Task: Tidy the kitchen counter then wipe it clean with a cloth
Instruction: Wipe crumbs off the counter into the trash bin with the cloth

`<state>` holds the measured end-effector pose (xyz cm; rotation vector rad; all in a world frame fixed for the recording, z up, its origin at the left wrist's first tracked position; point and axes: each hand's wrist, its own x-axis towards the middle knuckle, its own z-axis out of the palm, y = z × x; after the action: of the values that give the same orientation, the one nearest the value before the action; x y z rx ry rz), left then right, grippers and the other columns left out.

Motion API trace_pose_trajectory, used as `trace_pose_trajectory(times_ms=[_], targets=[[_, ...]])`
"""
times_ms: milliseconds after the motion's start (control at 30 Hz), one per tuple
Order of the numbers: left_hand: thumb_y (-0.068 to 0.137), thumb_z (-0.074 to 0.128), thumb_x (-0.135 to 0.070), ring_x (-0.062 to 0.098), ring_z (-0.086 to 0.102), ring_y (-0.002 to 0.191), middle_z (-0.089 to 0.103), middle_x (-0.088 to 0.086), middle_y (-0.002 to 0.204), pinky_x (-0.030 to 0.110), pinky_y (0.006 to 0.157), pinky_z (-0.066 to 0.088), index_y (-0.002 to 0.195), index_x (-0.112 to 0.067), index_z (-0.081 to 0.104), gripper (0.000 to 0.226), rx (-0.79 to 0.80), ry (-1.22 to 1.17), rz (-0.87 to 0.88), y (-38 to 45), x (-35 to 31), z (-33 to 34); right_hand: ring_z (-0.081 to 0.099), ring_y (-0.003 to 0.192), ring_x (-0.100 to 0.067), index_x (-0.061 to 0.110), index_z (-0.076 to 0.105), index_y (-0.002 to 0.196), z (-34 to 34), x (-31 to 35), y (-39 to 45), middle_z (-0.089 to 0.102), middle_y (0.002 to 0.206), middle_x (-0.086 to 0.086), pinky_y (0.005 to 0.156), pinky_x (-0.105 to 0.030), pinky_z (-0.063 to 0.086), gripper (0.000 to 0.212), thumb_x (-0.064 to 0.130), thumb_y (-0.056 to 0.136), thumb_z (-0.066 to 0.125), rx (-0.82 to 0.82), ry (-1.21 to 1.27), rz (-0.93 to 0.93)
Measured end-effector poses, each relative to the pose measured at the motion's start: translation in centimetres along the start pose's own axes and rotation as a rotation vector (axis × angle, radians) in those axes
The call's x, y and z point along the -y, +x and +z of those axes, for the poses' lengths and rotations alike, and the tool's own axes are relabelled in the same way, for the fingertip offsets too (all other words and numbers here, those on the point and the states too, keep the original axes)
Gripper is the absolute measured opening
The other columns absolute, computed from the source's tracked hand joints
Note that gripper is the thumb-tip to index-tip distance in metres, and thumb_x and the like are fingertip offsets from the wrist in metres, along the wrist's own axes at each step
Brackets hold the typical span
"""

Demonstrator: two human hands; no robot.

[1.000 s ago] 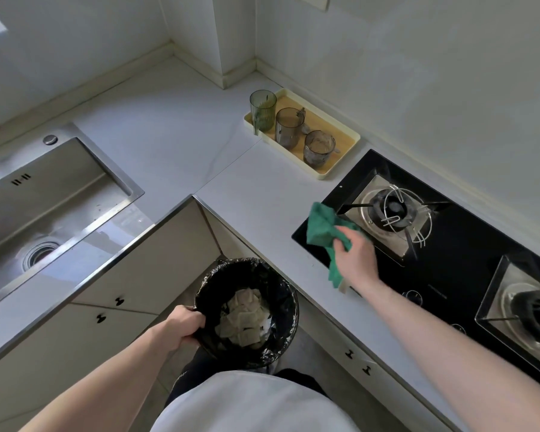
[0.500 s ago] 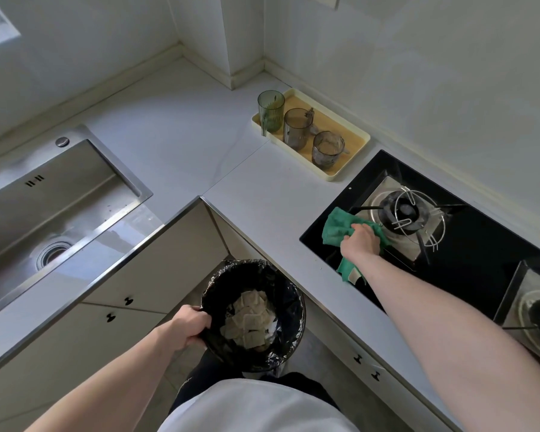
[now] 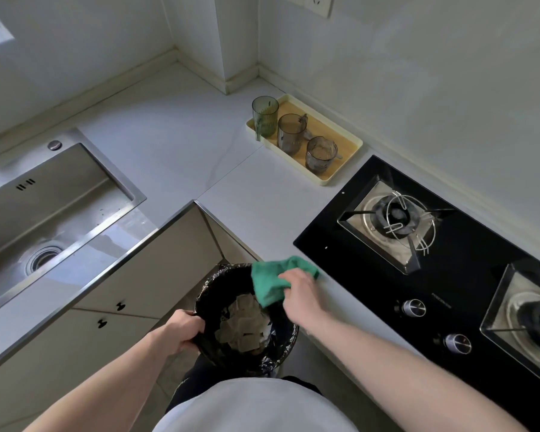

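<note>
Your right hand (image 3: 300,291) has its grip clamped on the green cloth (image 3: 270,280) at the counter's (image 3: 262,194) front edge, over the bin (image 3: 247,319). Your left hand (image 3: 181,330) grips the bin rim. Hob (image 3: 371,275) at right, sink (image 3: 44,213) at left, white walls.

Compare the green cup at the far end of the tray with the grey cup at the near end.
The green cup is green-tinted and looks taller; the near grey cup is smoky grey and looks shorter. The green cup sits at the tray's far corner by the wall corner; the grey cup sits nearest the hob. Both are translucent, upright, and on the same tray.
</note>
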<state>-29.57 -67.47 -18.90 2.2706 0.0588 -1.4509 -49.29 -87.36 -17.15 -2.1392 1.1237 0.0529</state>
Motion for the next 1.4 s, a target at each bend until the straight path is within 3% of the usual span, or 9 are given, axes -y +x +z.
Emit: trace_pose_trajectory(times_ms=[200, 367, 567, 733, 1033, 1133, 1233, 1300, 1400], targets=[[0.079, 0.054, 0.008, 0.026, 0.069, 0.054, 0.07, 0.013, 0.066, 0.036, 0.05, 0.059, 0.085, 0.002, 0.072, 0.02, -0.001, -0.023, 0.001, 0.0, 0.0, 0.0, 0.054, 0.126, -0.012, 0.026, 0.063, 0.133, 2.9, 3.4, -3.7, 0.059, 0.137, 0.009, 0.114, -0.029, 0.039, 0.036, 0.014, 0.099, 0.054, 0.297, 0.099, -0.117], [0.076, 0.053, 0.01, 0.023, 0.063, 0.043, 0.064, 0.01, 0.056, 0.027, 0.041, 0.051, 0.077, 0.001, 0.069, 0.018, -0.014, -0.049, 0.012, -0.3, 0.0, 0.0, 0.052, 0.117, -0.003, 0.019, 0.065, 0.132, -2.1, 2.1, -1.5, 0.062, 0.132, 0.008, 0.106, -0.017, 0.034, 0.035, 0.011, 0.099, 0.057, -0.005, 0.204, -0.031], [0.074, 0.053, 0.01, 0.022, 0.061, 0.042, 0.061, 0.011, 0.059, 0.026, 0.04, 0.049, 0.079, 0.002, 0.069, 0.019, -0.012, -0.069, 0.014, -0.3, 0.1, -0.1, 0.058, 0.122, -0.026, 0.017, 0.06, 0.137, -9.6, -2.9, 3.3, 0.064, 0.133, -0.005, 0.102, -0.039, 0.047, 0.036, 0.026, 0.102, 0.053, -0.302, 0.042, 0.093], [0.074, 0.054, 0.009, 0.024, 0.064, 0.046, 0.063, 0.014, 0.066, 0.027, 0.041, 0.051, 0.085, 0.004, 0.071, 0.021, -0.007, -0.047, 0.015, -0.4, 0.1, -0.1, 0.052, 0.132, -0.03, 0.017, 0.055, 0.143, -9.6, -5.5, 5.6, 0.057, 0.144, -0.008, 0.105, -0.04, 0.045, 0.041, 0.021, 0.103, 0.05, -0.143, -0.152, 0.197], [0.072, 0.054, 0.005, 0.03, 0.07, 0.056, 0.067, 0.016, 0.071, 0.032, 0.046, 0.056, 0.087, 0.004, 0.072, 0.023, 0.011, -0.024, -0.005, -0.3, 0.0, -0.3, 0.056, 0.132, -0.019, 0.027, 0.056, 0.143, -0.2, -0.6, -0.6, 0.048, 0.154, 0.011, 0.113, -0.032, 0.039, 0.047, 0.01, 0.099, 0.053, -0.036, -0.176, 0.0], [0.074, 0.055, 0.005, 0.033, 0.074, 0.064, 0.07, 0.016, 0.073, 0.037, 0.053, 0.061, 0.086, 0.003, 0.071, 0.021, 0.012, -0.021, -0.01, -0.3, 0.0, -0.3, 0.061, 0.122, -0.014, 0.032, 0.062, 0.136, 2.2, 0.0, -2.2, 0.059, 0.143, 0.014, 0.109, -0.034, 0.047, 0.045, 0.011, 0.097, 0.053, 0.052, -0.063, -0.061], [0.078, 0.055, 0.007, 0.026, 0.07, 0.054, 0.069, 0.013, 0.068, 0.031, 0.044, 0.055, 0.083, -0.001, 0.071, 0.018, -0.01, -0.033, 0.0, -0.7, -0.2, -0.1, 0.063, 0.118, -0.009, 0.036, 0.064, 0.13, 4.2, 0.7, -4.3, 0.067, 0.13, 0.016, 0.104, -0.032, 0.05, 0.039, 0.022, 0.096, 0.054, 0.253, 0.04, -0.14], [0.079, 0.055, 0.006, 0.022, 0.067, 0.05, 0.069, 0.01, 0.065, 0.028, 0.042, 0.054, 0.085, -0.001, 0.072, 0.02, -0.004, -0.03, 0.005, -0.6, -0.3, 0.0, 0.062, 0.118, -0.006, 0.036, 0.065, 0.129, 4.7, 0.9, -5.2, 0.068, 0.128, 0.017, 0.105, -0.029, 0.049, 0.037, 0.024, 0.096, 0.054, 0.244, 0.114, -0.157], [0.077, 0.056, 0.005, 0.028, 0.072, 0.06, 0.071, 0.015, 0.073, 0.039, 0.056, 0.063, 0.086, 0.001, 0.072, 0.019, 0.011, -0.046, 0.006, -0.2, 0.0, -0.3, 0.062, 0.116, -0.003, 0.031, 0.067, 0.129, 2.9, 1.0, -4.0, 0.068, 0.126, 0.017, 0.105, -0.021, 0.045, 0.035, 0.022, 0.096, 0.058, 0.06, 0.173, -0.106]])
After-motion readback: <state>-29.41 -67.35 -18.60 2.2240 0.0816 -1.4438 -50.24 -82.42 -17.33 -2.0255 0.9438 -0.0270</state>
